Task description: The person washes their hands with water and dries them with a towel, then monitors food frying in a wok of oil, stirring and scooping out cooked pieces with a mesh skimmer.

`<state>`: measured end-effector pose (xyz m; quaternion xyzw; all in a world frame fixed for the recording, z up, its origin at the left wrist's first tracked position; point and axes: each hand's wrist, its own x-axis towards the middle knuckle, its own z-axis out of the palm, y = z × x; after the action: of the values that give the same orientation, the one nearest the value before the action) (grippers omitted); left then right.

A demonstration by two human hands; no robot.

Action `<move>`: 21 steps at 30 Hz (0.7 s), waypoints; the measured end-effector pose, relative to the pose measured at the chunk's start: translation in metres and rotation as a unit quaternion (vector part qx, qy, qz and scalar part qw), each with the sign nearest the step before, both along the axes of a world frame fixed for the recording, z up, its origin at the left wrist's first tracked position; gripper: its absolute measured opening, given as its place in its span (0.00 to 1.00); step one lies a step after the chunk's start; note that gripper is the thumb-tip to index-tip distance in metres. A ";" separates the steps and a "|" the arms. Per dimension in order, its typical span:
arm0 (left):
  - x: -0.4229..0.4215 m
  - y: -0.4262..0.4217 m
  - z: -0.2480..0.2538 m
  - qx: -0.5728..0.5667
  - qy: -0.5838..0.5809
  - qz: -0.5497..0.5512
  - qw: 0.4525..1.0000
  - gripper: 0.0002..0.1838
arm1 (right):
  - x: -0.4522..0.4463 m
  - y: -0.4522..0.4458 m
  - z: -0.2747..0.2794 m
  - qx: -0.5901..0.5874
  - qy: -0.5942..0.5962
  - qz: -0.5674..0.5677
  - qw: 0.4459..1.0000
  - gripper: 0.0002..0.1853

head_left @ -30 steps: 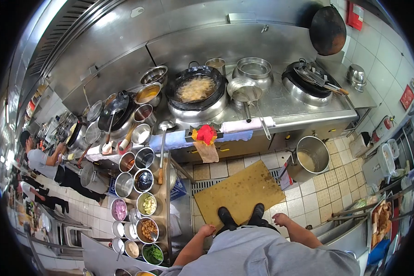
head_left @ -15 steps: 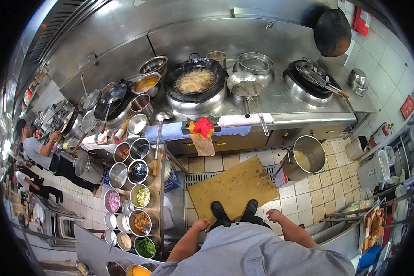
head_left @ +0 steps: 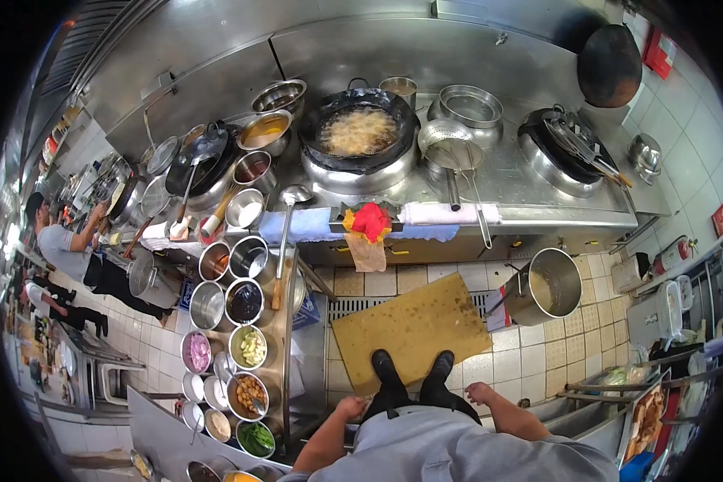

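Note:
Beside my left hip hangs my left hand, its fingers curled in with nothing visible in them; the nearest things are the metal bowls of ingredients on the side counter. My right hand hangs at my other side, loosely bent, fingers a little apart and holding nothing. Ahead of me a black wok of bubbling oil, with pale pieces frying in it, sits on a burner. To its right a perforated strainer and a wire skimmer lie over a pot. A ladle rests across the counter edge.
A tall stockpot stands on the tiled floor at front right. My feet are on a yellow-brown mat. A red cloth lies on the stove's front edge. Another person works at the far left.
The view has shifted, so the stove and pots appear slightly further right and the side bowls slightly lower. Both hands still hang by my sides. The wok keeps bubbling.

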<state>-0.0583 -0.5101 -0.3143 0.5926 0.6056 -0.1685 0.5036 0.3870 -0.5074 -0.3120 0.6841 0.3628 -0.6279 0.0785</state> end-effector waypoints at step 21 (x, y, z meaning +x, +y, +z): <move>-0.033 0.260 0.115 0.244 -0.061 0.102 0.963 0.16 | -0.111 0.315 0.014 0.302 -0.002 -0.068 0.951 0.14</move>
<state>-0.0917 -0.2497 -0.1992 0.6418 0.6536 0.0730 0.3945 0.2765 -0.1922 -0.2976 0.7003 0.4875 -0.4917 -0.1738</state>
